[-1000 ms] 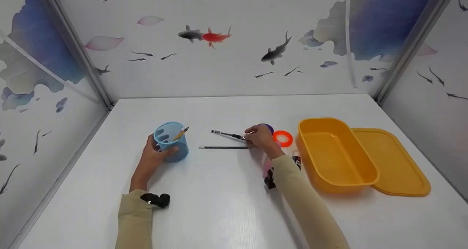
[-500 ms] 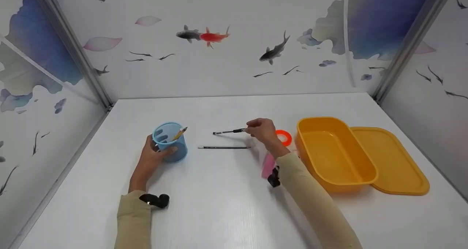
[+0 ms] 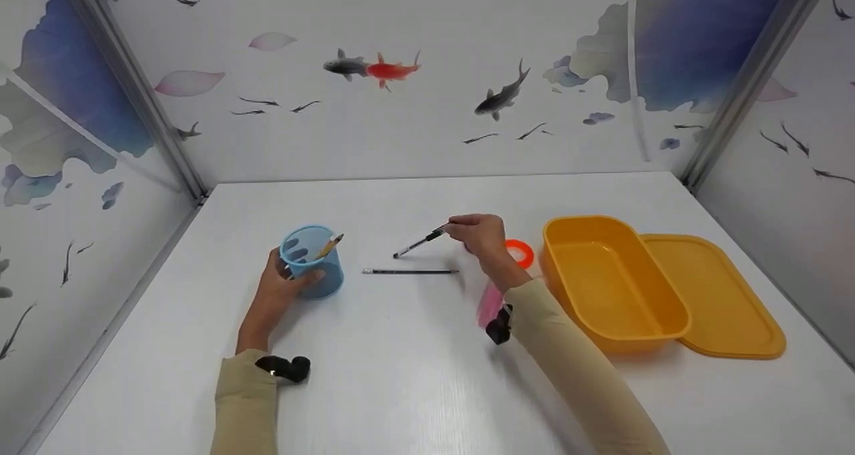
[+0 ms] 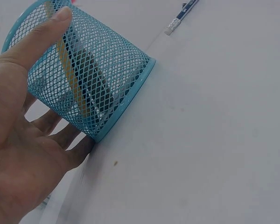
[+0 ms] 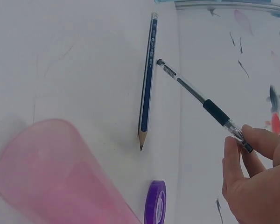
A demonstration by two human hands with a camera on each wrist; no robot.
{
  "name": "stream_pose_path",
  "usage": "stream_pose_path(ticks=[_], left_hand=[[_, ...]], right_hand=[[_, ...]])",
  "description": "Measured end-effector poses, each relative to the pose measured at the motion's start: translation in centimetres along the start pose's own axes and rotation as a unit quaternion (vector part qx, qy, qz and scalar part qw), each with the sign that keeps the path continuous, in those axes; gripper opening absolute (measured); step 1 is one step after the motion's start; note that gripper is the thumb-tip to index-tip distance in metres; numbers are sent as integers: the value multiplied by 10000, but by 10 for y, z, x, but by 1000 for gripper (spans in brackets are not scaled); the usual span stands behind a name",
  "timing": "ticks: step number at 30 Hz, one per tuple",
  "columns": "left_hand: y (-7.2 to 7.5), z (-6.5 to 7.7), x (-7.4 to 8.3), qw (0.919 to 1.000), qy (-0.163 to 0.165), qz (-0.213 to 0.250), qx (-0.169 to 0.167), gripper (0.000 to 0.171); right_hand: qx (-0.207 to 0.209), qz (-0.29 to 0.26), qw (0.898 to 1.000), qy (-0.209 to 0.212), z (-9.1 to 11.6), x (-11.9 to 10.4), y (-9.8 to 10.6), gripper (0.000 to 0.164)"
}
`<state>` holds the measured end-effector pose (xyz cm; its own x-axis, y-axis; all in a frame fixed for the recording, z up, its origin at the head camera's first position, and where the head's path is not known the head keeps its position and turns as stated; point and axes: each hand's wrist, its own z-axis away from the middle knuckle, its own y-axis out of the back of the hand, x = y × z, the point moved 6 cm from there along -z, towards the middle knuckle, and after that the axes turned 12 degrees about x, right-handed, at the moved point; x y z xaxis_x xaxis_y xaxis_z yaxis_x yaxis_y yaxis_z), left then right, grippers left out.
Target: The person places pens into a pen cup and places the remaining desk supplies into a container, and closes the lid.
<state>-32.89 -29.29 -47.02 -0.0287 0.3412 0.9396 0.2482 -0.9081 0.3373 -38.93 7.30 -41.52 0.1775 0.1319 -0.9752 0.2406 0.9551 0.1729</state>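
Observation:
In the head view my left hand [image 3: 270, 294] grips a light blue mesh pencil cup [image 4: 114, 49], thumb across the front and fingers behind it. Inside lean a yellow pencil [image 3: 327, 247] and, seen through the mesh of the left wrist view, darker sticks. My right hand [image 3: 482, 240] pinches a clear gel pen with a black grip [image 5: 216, 112] at one end between thumb and fingertips. The pen slants, its far end low over the table. Just in front of it lies a dark blue pencil [image 5: 148, 84] with a sharpened point and a white eraser end.
Beside my right forearm lie a pink translucent cup [image 5: 56, 163], a purple tape roll [image 5: 150, 203] and an orange ring [image 3: 528, 254]. Further right stands a yellow box [image 3: 601, 288], with its yellow lid [image 3: 725, 301] next to it. Printed panels enclose the table.
My right hand has lifted the pen from the table and tilted it, far end down, shifting slightly away from me. The left hand and pencil cup have stayed in place.

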Motion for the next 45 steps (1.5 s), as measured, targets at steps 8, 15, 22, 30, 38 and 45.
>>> stream_pose_path(ticks=[8,15,22,30,38,45], left_hand=[[0,0,1,10000,-36,32,-2,102],[0,-1,1,10000,21,37,6,104],[0,-1,1,10000,2,25,22,103],[-1,1,2,10000,64,6,10,104],[1,1,2,10000,74,-35,25,106],[-1,1,1,9999,39,-106,30,105]], right_hand=[[67,-413,9989,208,4,-8,-1,25],[70,-772,9948,667,9,-23,-1,26],[-23,-1144,9880,1034,17,-39,-1,28],[-48,-1465,9784,1457,26,-58,-5,24],[-285,-1902,9669,1676,40,-74,-20,19],[-400,-1859,9661,1746,49,-86,-35,21]])
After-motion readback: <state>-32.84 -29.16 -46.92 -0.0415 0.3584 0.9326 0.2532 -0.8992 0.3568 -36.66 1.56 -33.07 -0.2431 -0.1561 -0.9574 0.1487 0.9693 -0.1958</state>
